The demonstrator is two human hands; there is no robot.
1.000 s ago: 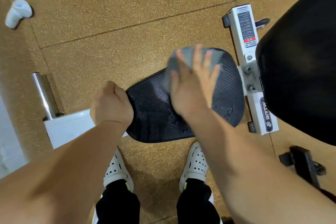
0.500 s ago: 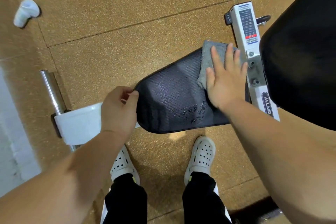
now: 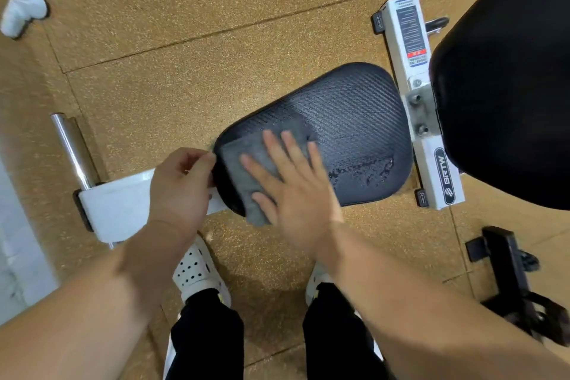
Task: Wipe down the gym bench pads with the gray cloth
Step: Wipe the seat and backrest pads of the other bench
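While the right hand (image 3: 296, 188) presses the gray cloth (image 3: 246, 170) flat under straight, spread fingers on the narrow end of the seat pad (image 3: 354, 120), the left hand (image 3: 179, 185) just beside it curls thumb and fingers round that end's edge, as far as the blur shows. Droplets (image 3: 364, 170) just right of the right hand look unwiped. The larger back pad (image 3: 505, 86) further right seems undone, so much remains.

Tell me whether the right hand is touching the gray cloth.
Touching. The head view shows the right hand laid flat on the gray cloth, fingers straight, pressing it onto the seat pad.
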